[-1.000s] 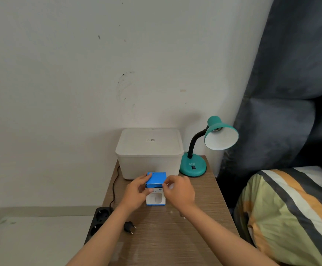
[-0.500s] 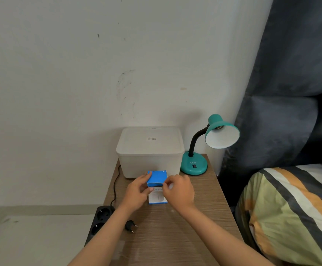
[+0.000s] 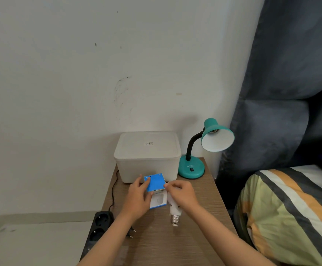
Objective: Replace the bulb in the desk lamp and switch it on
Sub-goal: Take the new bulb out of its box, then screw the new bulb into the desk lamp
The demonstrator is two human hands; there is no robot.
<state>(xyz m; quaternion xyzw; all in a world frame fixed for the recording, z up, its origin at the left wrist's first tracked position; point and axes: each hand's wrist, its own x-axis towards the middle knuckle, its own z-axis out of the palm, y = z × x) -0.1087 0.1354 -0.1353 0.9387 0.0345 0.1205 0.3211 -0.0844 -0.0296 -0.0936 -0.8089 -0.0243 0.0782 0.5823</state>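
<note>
A blue and white bulb box [image 3: 155, 191] stands on the wooden bedside table [image 3: 175, 240], and my left hand [image 3: 140, 196] grips its left side. My right hand [image 3: 181, 192] pinches the box's top right corner. A white bulb [image 3: 174, 210] lies on the table under my right hand, its metal screw base pointing toward me. The teal desk lamp [image 3: 204, 150] stands at the table's back right. Its shade faces forward and down, and its socket shows no bulb. A black switch sits on the lamp's base.
A white lidded plastic bin [image 3: 147, 156] stands behind the box against the wall. A black power strip [image 3: 98, 227] lies off the table's left edge, a loose plug [image 3: 131, 232] beside it. A striped pillow [image 3: 290, 214] and dark headboard fill the right.
The box has tilted under my hands, its blue top now turned. My right hand has shifted right, and the white bulb has come into view below it.
</note>
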